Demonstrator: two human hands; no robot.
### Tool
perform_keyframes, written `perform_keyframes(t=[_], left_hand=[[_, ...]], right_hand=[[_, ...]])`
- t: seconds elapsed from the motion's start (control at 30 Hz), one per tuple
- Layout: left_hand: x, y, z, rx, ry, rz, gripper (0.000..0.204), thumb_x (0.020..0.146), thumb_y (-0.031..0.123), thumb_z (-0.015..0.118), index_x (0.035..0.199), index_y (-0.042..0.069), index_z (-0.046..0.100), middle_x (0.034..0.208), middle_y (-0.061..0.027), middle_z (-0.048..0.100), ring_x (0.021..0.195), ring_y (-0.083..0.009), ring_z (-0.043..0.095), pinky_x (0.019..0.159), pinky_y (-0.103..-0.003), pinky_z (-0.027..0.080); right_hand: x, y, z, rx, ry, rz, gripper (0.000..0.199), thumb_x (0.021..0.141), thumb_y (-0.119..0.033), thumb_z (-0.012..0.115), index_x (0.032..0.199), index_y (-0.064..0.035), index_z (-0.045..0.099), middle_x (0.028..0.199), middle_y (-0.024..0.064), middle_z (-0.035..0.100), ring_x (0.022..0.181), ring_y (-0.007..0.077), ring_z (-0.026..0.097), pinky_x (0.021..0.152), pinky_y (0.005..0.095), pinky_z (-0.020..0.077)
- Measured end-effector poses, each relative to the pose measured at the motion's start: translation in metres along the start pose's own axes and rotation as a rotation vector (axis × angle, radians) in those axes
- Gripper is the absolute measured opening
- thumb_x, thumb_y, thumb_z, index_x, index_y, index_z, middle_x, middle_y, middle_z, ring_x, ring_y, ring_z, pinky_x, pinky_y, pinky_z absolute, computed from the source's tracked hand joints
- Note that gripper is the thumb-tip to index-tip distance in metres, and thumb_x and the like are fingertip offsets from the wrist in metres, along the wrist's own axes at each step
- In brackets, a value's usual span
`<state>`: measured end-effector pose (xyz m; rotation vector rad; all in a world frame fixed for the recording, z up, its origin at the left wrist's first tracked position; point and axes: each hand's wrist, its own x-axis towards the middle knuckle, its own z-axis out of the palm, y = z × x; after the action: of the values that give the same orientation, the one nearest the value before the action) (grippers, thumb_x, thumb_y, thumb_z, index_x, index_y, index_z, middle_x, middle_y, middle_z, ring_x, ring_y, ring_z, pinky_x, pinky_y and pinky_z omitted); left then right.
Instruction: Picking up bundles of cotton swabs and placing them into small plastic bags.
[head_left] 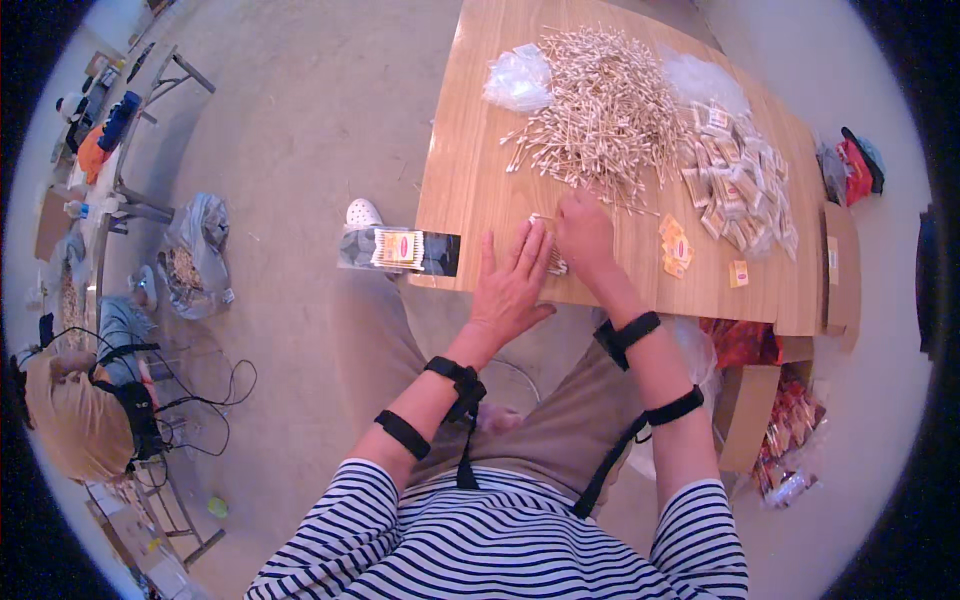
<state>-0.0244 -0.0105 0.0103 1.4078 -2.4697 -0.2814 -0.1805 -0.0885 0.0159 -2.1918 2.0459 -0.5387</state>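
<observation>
My left hand (512, 285) lies flat at the near edge of the wooden table (470, 195), its fingers stretched over a small group of cotton swabs (557, 263) that shows between my two hands. Right beside it, my right hand (586, 238) is closed, with the fingers curled inward; whatever they grip is hidden. Just beyond my hands spreads a large loose heap of cotton swabs (610, 100). To the right of my right hand are several small orange and yellow cards (676, 245), and one more card (738, 273) lies apart from them.
Filled swab packs (735, 185) are piled at the right. Clear plastic bags (518, 78) lie by the heap. A swab pack (398, 248) rests on a dark, glossy strip jutting from the table's left edge. Another person (80, 415) sits at the far left; cardboard boxes (745, 405) stand lower right.
</observation>
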Motion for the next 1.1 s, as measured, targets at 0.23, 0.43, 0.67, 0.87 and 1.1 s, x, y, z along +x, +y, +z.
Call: perform_keyframes(t=[0.23, 0.43, 0.67, 0.87, 1.1], left_hand=[[0.001, 0.002, 0.000, 0.006, 0.010, -0.012, 0.122, 0.060, 0.052, 0.085, 0.156, 0.008, 0.026, 0.164, -0.0099, 0.023, 0.153, -0.0269, 0.018, 0.117, -0.067, 0.014], [0.000, 0.004, -0.001, 0.015, 0.020, -0.006, 0.122, 0.057, 0.052, 0.086, 0.154, 0.005, 0.029, 0.163, -0.0112, 0.024, 0.153, -0.0267, 0.019, 0.117, -0.068, 0.013], [0.003, 0.002, 0.007, 0.066, 0.036, 0.000, 0.121, 0.056, 0.048, 0.087, 0.154, 0.005, 0.030, 0.163, -0.0115, 0.024, 0.153, -0.0256, 0.020, 0.115, -0.071, 0.011], [0.003, -0.005, 0.008, 0.124, 0.040, 0.050, 0.127, 0.051, 0.051, 0.088, 0.154, 0.005, 0.031, 0.163, -0.0108, 0.024, 0.153, -0.0262, 0.019, 0.112, -0.075, 0.008], [0.021, -0.010, -0.016, 0.148, -0.105, 0.115, 0.123, 0.048, 0.037, 0.090, 0.152, 0.003, 0.034, 0.162, -0.0128, 0.027, 0.152, -0.0260, 0.022, 0.115, -0.073, 0.008]], right_hand=[[-0.021, 0.004, -0.013, 0.121, 0.024, -0.148, 0.009, 0.085, -0.007, 0.063, 0.091, -0.0030, 0.067, 0.091, 0.0159, 0.058, 0.090, 0.0351, 0.059, 0.079, 0.0457, 0.0482], [-0.047, 0.003, -0.012, 0.055, 0.131, -0.316, 0.027, 0.081, -0.006, 0.065, 0.107, -0.0005, 0.065, 0.105, 0.0150, 0.060, 0.101, 0.0357, 0.056, 0.087, 0.0462, 0.0479], [-0.074, 0.008, -0.020, 0.067, -0.056, -0.302, 0.066, 0.081, -0.022, 0.070, 0.136, 0.0071, 0.048, 0.139, 0.0235, 0.050, 0.131, 0.0405, 0.045, 0.113, 0.0481, 0.0344], [-0.089, 0.000, -0.032, 0.033, -0.210, -0.305, 0.096, 0.073, -0.036, 0.078, 0.147, 0.0076, 0.034, 0.156, 0.0233, 0.032, 0.147, 0.0401, 0.025, 0.120, 0.0547, 0.0204], [-0.094, 0.001, -0.027, 0.006, -0.236, -0.276, 0.112, 0.068, -0.036, 0.083, 0.154, 0.0051, 0.022, 0.162, 0.0210, 0.020, 0.152, 0.0365, 0.015, 0.123, 0.0534, 0.0138]])
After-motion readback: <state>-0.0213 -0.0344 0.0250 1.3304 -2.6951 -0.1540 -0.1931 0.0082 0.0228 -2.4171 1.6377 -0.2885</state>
